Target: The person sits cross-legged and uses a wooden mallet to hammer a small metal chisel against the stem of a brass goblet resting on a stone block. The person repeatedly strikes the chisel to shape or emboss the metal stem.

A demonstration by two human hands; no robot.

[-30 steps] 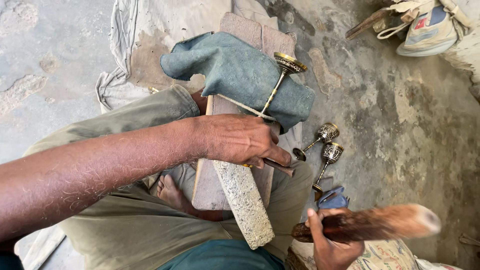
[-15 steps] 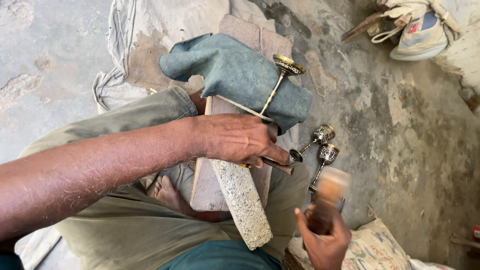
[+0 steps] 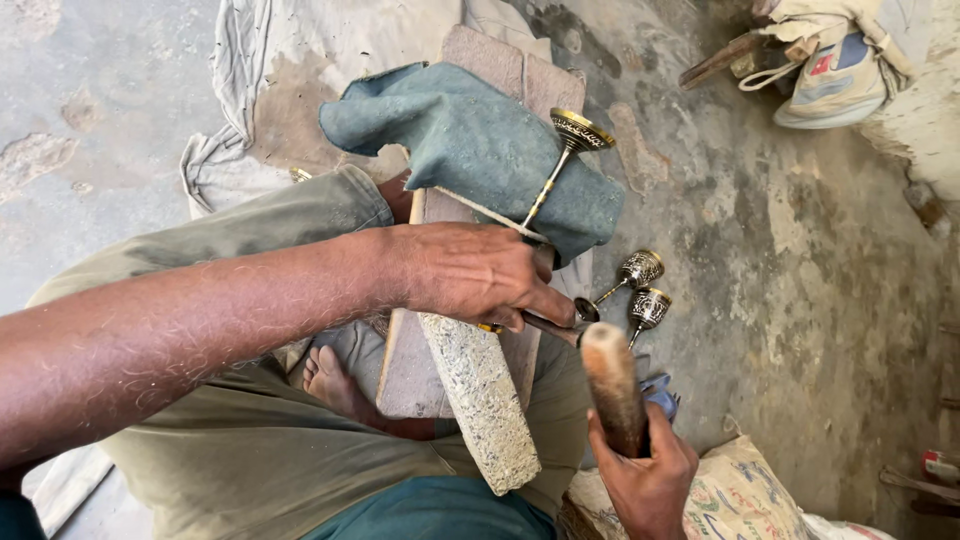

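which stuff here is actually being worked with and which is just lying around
In use: left hand holding a thin metal tool; right hand gripping a wooden mallet; rough stone block; brass goblet on blue cloth.

Lying about: two goblets, shoe, printed sack.

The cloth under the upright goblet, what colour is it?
The cloth is dusty blue-grey, seen in the head view.

Stained, cracked concrete floor (image 3: 820,260) in daylight, with a pale cloth (image 3: 280,90) spread across it.
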